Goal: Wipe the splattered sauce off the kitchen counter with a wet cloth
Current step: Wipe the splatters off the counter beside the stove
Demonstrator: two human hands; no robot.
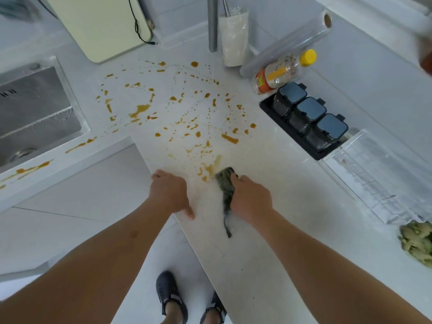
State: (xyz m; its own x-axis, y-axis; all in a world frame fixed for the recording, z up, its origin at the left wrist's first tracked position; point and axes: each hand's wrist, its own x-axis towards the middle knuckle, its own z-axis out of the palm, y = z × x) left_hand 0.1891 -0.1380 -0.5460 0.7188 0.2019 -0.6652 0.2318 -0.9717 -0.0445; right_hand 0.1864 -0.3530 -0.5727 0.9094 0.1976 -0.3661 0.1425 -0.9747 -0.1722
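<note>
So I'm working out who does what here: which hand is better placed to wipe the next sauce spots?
The right hand. It already holds the cloth against the counter, with its front edge at the nearest sauce smear. The left hand holds nothing and only rests on the counter edge.

right hand (250,197) pressing cloth (226,185) on sauce-splattered counter (268,230), left hand (169,192) braced

The counter (268,146) is white with fine speckling, spattered with orange-brown sauce (140,109) in drops and streaks. The cloth (225,183) is dark grey-green, mottled. A pale yellow-green board (100,24) stands at the back. The bottle (282,72) has a yellow cap and a red-orange label (contents speckled). Three jars (308,115) carry dark blue-grey lids in a black tray. The sink (35,108) is steel grey; the shoes (167,293) are black.
</note>
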